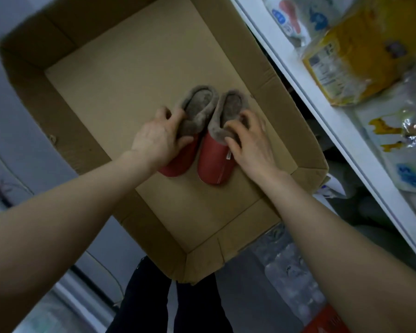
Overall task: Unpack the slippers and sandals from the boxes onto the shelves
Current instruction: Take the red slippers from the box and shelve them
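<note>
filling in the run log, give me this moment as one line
stage: pickup | left hand: grips left slipper | right hand: grips right slipper | place: inside cardboard box | shelf: right of box

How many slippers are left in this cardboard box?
2: the left slipper, gripped by the left hand, and the right slipper, gripped by the right hand, side by side mid-box. None look hidden.

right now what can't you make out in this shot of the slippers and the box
- Head view: toe of the left slipper, covered by the left hand.
- Head view: small side tag on the right slipper, too small to read.
- Head view: labels on the yellow package on the shelf, blurred.
- Head view: far end of the cardboard box, cut off by the top edge.
- Head view: right hand fingertips, sunk in the fur lining.
</note>
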